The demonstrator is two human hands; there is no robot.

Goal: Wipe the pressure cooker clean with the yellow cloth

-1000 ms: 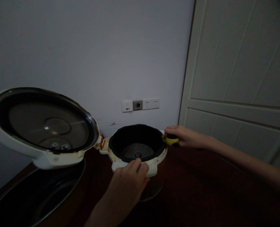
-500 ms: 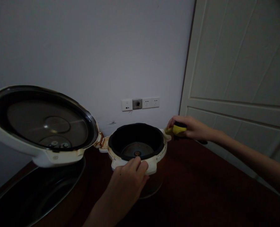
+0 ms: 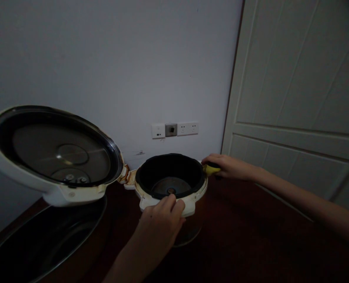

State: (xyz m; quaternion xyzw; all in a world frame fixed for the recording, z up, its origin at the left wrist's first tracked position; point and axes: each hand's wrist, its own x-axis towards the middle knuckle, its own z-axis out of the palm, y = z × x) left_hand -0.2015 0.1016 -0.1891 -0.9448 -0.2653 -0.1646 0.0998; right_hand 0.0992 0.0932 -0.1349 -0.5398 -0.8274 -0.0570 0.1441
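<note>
An open rice cooker [image 3: 192,198] with a stained white rim stands on a dark red-brown tabletop [image 3: 251,236]. Its inside is black, with a metal heating plate at the bottom. The lid [image 3: 53,153] is swung open to the left on its hinge. My left hand [image 3: 159,226] grips the cooker's front rim with curled fingers. My right hand [image 3: 224,167] presses a yellow sponge [image 3: 212,169] with a dark top against the cooker's right rim, fingers closed round it.
A dark metal pot or basin [image 3: 44,239] lies under the lid at the lower left. Behind the cooker is a white wall with a row of sockets [image 3: 176,129]. A white panelled door [image 3: 298,98] fills the right side.
My right hand drew the sponge away to the right of the rim, then brought it back against the rim. My left hand stayed on the front rim.
</note>
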